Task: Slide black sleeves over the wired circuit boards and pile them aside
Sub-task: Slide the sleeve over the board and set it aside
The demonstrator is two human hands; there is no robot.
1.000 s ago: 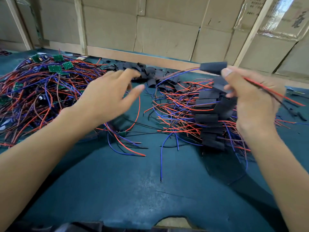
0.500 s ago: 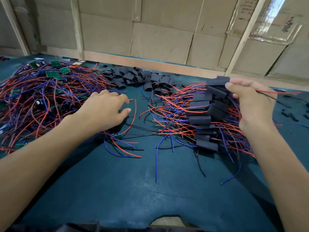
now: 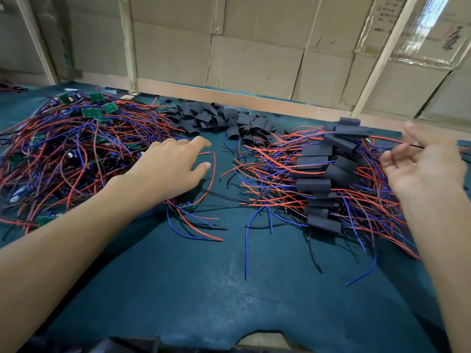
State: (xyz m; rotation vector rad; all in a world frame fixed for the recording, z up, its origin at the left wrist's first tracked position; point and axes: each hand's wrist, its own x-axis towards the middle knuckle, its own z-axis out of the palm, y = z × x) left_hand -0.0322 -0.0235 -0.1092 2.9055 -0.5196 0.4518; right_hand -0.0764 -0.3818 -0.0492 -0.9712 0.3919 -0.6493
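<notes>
Illumination is soft, even daylight of moderate brightness. Glare appears on the taped cardboard panel (image 3: 418, 29) at upper right. Shadows under both forearms on the table (image 3: 229, 289) are diffuse. The right hand (image 3: 423, 169) shows motion blur at the fingertips. Wide-angle distortion bends the wooden posts (image 3: 38, 42) at the edges.

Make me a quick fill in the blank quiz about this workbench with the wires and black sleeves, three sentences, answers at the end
The bare boards on the left pile are ____ in colour.
The loose sleeves lie at the ____ of the mat, between the two piles.
The sleeved boards are piled nearer the ____ hand.

Answers: green; back; right
</notes>
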